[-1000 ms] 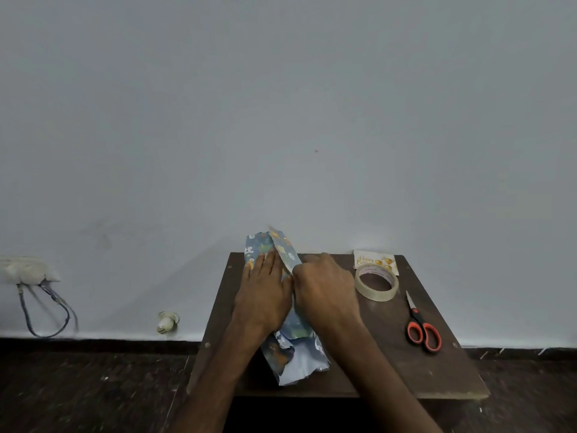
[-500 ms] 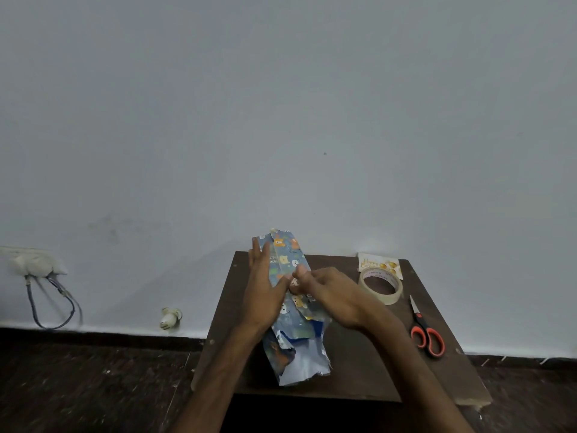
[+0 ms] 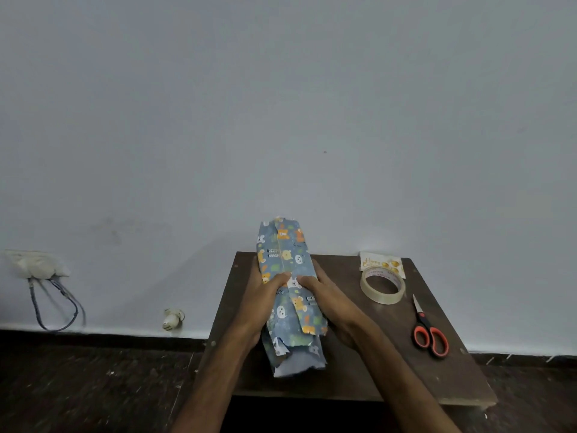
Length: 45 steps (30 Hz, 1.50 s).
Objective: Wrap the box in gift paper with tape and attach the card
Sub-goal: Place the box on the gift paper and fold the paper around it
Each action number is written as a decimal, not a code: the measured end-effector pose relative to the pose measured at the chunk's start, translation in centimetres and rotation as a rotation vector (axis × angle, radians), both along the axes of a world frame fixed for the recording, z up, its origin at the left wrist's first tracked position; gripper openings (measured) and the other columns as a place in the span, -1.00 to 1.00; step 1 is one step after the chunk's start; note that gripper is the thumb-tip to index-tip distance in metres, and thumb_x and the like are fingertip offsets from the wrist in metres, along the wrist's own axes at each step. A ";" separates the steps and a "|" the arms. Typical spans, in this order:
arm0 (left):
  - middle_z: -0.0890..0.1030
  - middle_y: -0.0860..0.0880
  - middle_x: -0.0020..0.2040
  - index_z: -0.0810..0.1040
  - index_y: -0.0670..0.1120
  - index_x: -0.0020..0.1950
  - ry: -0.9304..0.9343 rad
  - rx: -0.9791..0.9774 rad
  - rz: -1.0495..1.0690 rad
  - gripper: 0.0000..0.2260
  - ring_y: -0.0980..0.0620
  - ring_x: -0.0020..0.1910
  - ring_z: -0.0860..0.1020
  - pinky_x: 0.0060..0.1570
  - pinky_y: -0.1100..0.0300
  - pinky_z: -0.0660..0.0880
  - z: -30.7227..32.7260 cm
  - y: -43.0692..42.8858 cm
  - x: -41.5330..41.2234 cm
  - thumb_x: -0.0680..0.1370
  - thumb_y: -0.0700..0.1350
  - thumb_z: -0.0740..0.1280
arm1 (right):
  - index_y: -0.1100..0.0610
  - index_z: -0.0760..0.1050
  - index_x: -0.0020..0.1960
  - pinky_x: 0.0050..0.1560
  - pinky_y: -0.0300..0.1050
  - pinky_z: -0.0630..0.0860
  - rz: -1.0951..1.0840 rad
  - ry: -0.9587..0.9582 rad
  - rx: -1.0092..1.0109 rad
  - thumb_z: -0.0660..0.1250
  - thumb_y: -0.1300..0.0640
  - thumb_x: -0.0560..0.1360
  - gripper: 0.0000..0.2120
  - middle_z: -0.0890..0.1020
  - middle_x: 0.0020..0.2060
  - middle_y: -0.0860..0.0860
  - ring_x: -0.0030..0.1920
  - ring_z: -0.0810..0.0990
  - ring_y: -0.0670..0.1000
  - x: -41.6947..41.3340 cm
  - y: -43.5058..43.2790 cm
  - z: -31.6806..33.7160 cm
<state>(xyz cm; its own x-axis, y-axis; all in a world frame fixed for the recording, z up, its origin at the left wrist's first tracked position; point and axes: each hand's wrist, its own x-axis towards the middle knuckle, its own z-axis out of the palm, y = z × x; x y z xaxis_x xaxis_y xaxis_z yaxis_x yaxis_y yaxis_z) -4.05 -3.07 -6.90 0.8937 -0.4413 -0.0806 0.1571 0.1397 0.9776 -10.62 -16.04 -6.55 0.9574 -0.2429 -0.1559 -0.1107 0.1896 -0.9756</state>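
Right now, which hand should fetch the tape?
Right. The right hand is nearer the tape roll, on that side of the wrapped box; the left hand would have to cross it.

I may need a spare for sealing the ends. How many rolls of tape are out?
1. The tape roll lies on the table, right of the wrapped box and just in front of the card. Another could be hidden behind the box.
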 end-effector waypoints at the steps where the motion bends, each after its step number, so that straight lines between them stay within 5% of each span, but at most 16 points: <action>1: 0.67 -0.05 0.17 0.42 0.05 0.39 -0.048 -0.025 -0.021 -0.58 -0.07 0.04 0.70 -0.04 0.00 0.66 0.3 0.1 -0.1 0.58 -0.24 0.37 | -0.01 0.34 0.35 0.03 0.10 0.65 -0.038 -0.015 0.061 0.32 0.25 0.56 -0.59 0.66 0.15 0.13 0.06 0.69 0.18 -0.3 -0.2 0.3; 4: 0.67 0.15 0.12 0.39 0.14 0.42 -0.228 -0.033 -0.101 -0.40 0.05 0.07 0.68 -0.08 0.12 0.64 1.8 0.9 -0.3 0.50 -0.32 0.45 | 0.04 0.20 0.30 -0.15 0.01 0.63 -0.117 -0.057 0.147 0.48 0.33 0.39 -0.35 0.61 0.16 0.17 0.01 0.69 0.15 -1.2 -0.5 0.8; 8: 0.55 0.14 0.38 0.36 0.33 0.44 -0.377 0.067 -0.187 -0.24 0.10 0.24 0.61 0.08 0.13 0.61 3.2 2.0 0.8 0.39 -0.27 0.46 | -0.05 0.18 0.22 0.06 0.04 0.64 -0.241 -0.209 0.072 0.62 0.26 0.15 -0.16 0.53 0.25 0.12 0.17 0.64 0.09 -1.5 0.3 0.6; 10: 0.44 0.22 0.46 0.35 0.47 0.36 -0.551 0.177 -0.149 -0.23 0.20 0.33 0.53 0.23 0.12 0.56 4.0 1.9 0.8 0.41 -0.29 0.42 | -0.09 0.16 0.21 0.07 -0.10 0.62 -0.353 -0.307 -0.012 0.64 0.31 0.11 -0.10 0.47 0.24 0.05 0.19 0.61 -0.01 -1.4 1.0 0.3; 14: 0.55 0.32 0.28 0.34 0.27 0.42 -0.733 0.233 -0.100 -0.31 0.24 0.27 0.55 0.27 0.11 0.53 4.9 1.3 -1.0 0.45 -0.34 0.34 | -0.06 0.11 0.26 0.07 -0.24 0.57 -0.522 -0.498 -0.170 0.63 0.45 0.14 -0.03 0.46 0.22 0.01 0.16 0.60 -0.12 -1.1 2.0 -0.1; 17: 0.58 0.23 0.25 0.34 0.20 0.38 -0.728 0.151 -0.034 -0.37 0.14 0.22 0.59 0.21 -0.12 0.56 5.0 1.5 -1.6 0.40 -0.27 0.35 | 0.05 0.09 0.34 0.15 -0.01 0.61 -0.528 -0.615 -0.196 0.60 0.51 0.19 -0.02 0.51 0.22 -0.05 0.22 0.61 0.05 -1.2 2.4 0.1; 23: 0.59 0.09 0.29 0.36 0.07 0.42 -0.770 0.075 -0.047 -0.48 0.01 0.24 0.61 0.17 -0.06 0.58 6.1 1.9 -2.3 0.51 -0.08 0.46 | -0.03 0.11 0.35 0.16 0.27 0.58 -0.473 -0.644 -0.181 0.54 0.49 0.23 -0.07 0.50 0.24 0.18 0.20 0.61 0.19 -1.2 2.3 0.5; 29: 0.60 0.14 0.27 0.47 0.13 0.35 -0.713 0.116 0.107 -0.47 0.12 0.23 0.60 0.20 -0.09 0.58 5.7 0.8 -2.4 0.44 0.29 0.42 | -0.19 0.12 0.34 0.15 -0.01 0.59 -0.428 -0.617 -0.207 0.55 0.50 0.24 -0.02 0.50 0.27 0.15 0.23 0.61 0.12 -1.6 2.9 0.4; 37: 0.64 0.09 0.21 0.53 0.01 0.33 -0.594 0.011 0.257 -0.55 0.12 0.17 0.63 0.11 -0.03 0.64 5.3 -0.8 -2.9 0.49 0.10 0.49 | -0.32 0.11 0.31 0.19 -0.12 0.56 -0.423 -0.621 -0.292 0.58 0.47 0.25 0.02 0.48 0.30 0.04 0.28 0.58 0.01 -1.8 3.0 0.1; 41: 0.64 0.12 0.21 0.53 0.04 0.32 -0.603 0.029 0.259 -0.52 0.14 0.16 0.63 0.09 -0.01 0.64 5.2 -0.7 -2.6 0.46 0.18 0.46 | -0.35 0.11 0.30 0.20 -0.16 0.55 -0.421 -0.600 -0.312 0.60 0.42 0.24 0.03 0.48 0.30 0.02 0.28 0.57 -0.02 -1.8 3.0 0.0; 45: 0.61 0.19 0.22 0.50 0.18 0.30 -0.620 0.078 0.276 -0.56 0.15 0.17 0.62 0.11 -0.06 0.63 4.9 -0.5 -2.2 0.45 0.23 0.40 | -0.07 0.06 0.35 0.16 -0.26 0.53 -0.387 -0.590 -0.307 0.57 0.46 0.28 -0.06 0.47 0.29 0.03 0.27 0.57 -0.09 -1.8 3.1 0.4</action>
